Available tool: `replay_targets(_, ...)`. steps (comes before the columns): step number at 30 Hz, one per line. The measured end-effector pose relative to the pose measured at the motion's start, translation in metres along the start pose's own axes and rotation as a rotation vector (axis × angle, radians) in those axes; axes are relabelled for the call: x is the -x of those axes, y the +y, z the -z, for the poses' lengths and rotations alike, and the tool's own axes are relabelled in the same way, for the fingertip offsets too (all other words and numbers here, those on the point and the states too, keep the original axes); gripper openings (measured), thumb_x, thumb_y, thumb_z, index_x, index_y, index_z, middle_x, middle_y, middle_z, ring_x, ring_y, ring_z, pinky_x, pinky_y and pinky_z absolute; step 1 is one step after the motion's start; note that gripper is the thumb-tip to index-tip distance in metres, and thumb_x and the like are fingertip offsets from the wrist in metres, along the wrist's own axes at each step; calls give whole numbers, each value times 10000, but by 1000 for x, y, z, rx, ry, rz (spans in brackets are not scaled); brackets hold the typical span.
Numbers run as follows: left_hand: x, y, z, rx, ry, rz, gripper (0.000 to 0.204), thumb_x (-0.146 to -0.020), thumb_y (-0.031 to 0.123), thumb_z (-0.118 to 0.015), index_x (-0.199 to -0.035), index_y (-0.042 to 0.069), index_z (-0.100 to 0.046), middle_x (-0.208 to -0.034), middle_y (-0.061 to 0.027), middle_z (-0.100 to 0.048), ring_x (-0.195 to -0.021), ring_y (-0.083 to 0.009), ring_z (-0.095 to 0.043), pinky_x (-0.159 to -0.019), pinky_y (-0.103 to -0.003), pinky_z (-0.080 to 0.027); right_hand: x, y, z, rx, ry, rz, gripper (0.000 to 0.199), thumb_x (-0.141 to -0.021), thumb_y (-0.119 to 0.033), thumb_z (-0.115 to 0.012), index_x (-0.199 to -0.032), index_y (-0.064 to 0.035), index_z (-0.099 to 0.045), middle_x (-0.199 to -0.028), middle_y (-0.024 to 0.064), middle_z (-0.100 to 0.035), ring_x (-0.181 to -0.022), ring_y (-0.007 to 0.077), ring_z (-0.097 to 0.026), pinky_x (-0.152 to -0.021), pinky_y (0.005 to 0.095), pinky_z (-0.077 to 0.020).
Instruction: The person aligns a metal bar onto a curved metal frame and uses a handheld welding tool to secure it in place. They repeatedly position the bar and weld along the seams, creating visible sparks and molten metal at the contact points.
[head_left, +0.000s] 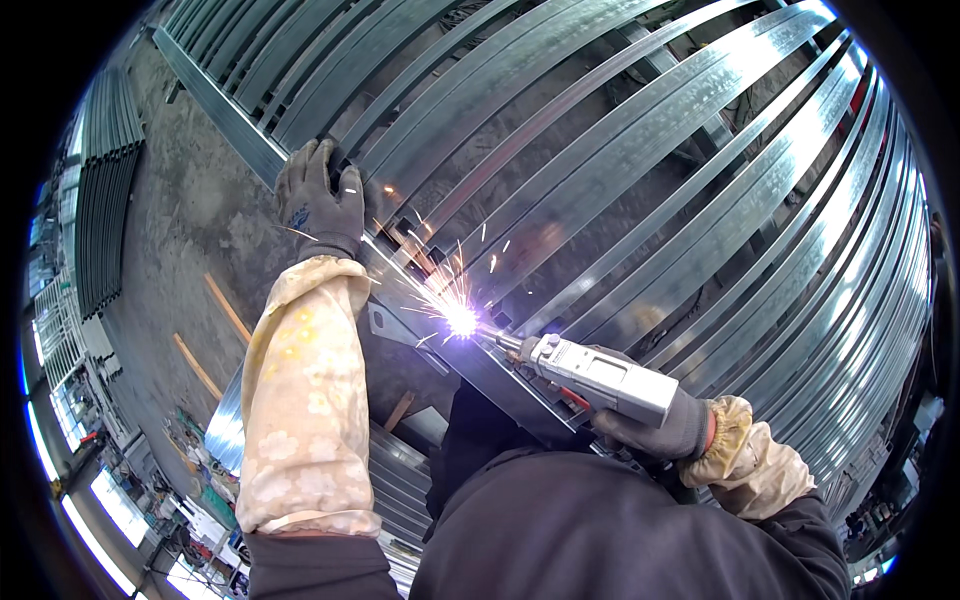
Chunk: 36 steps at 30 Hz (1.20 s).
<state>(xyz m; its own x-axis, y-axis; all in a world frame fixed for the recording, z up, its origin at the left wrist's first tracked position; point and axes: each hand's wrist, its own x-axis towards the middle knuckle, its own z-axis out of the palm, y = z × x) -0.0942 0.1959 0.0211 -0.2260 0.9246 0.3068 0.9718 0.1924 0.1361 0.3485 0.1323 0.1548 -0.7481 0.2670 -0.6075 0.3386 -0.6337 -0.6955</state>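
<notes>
My right hand (655, 425), in a grey work glove, is closed round a white-and-silver handheld welding gun (605, 378). The gun's nozzle points left, and at its tip a bright violet-white arc throws orange sparks up and left. The arc sits on the near edge of a metal frame (520, 400), where the ends of long bars meet a rail. My left hand (322, 200), also gloved in grey, lies on this same edge farther up, fingers stretched out and thumb apart. Glare hides the spot under the arc.
Long galvanised metal bars (590, 190) run side by side with gaps across the right and far side. A stack of dark slats (105, 190) stands at the far left. Wooden strips (228, 307) lie on the concrete floor (195, 190). A bracket (395, 325) with a hole juts near the arc.
</notes>
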Motion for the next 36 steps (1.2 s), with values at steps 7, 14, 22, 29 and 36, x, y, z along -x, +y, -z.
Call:
replay_targets(7,1,-2,-2,-20,-3,0,461,-903,294,-680,-1329,120,-661,-1422,-118,-595,-1371,-327,-499,-1175,-469,-368,-1,13,1,249,61,264,592,-972,-77,-648,-1525,-27,-442,-1483,159,-549,-1261,267,-630,-1072,368,-488)
replay_targets(14,1,-3,-2,-7,23,-21,446,-904,300,-682,-1316,129,-669,-1414,-110,-603,-1361,-323,-511,-1170,-468,-371,2,19,2,203,51,211,621,-969,-68,-648,-1541,-20,-414,-1435,150,-592,-1231,254,-648,-1051,358,-497)
replay_targets(22,-1,-3,-2,26,-15,4,471,-877,315,-684,-1312,137,-663,-1428,-106,-582,-1393,-326,-468,-1208,-490,-320,10,15,3,57,14,114,671,-996,-76,-639,-1585,-15,-323,-1212,77,-642,-951,114,-638,-811,302,-544)
replay_targets(29,1,-6,-2,24,-19,4,472,-877,330,-684,-1304,131,-661,-1422,-99,-582,-1386,-318,-476,-1208,-488,-320,18,17,0,25,61,73,673,-992,-84,-643,-1583,-37,-324,-1183,89,-672,-983,137,-667,-819,305,-571)
replay_targets(36,1,-7,-3,27,-17,4,459,-887,328,-674,-1293,114,-666,-1407,-116,-591,-1378,-317,-483,-1206,-494,-314,53,-6,-9,-44,197,-28,570,-976,-103,-652,-1504,-24,-454,-1249,122,-647,-998,190,-672,-855,329,-557)
